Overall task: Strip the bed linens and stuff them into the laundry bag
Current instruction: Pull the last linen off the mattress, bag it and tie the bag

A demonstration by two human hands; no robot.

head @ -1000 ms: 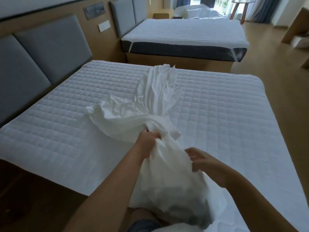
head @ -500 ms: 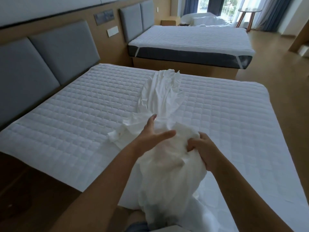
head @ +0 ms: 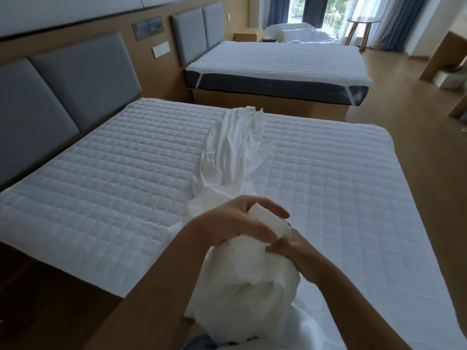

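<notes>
**At the near bed's edge: sheet half gathered, tail trailing**

On the far left, the grey padded headboard (head: 75,79) backs the near bed, whose quilted mattress pad (head: 113,185) lies bare. Down the middle of it runs the white sheet (head: 235,147), a crumpled tail stretching from the far side of the bed to a fat bundle at the near edge.

The left hand (head: 235,223) sits on top of that bundle, its fingers (head: 275,210) clenched round a thick wad of cloth. Just to its right and partly beneath it, the right hand (head: 300,251) presses into the bundle's side, its fingers curled into the fabric. Further right the pad gives way to the wooden floor (head: 417,117), and a second stripped bed (head: 278,61) stands beyond. No laundry bag is in view.

The likely trouble is the tail. If the bundle is hauled in fast, the trailing length could drag on the quilting and shift the pad, or slide off the near edge onto the floor and get underfoot. The wad is also bulky for two hands. A loose grip could let folds spill out, and an overfull armload may jam at the bag's mouth.
</notes>
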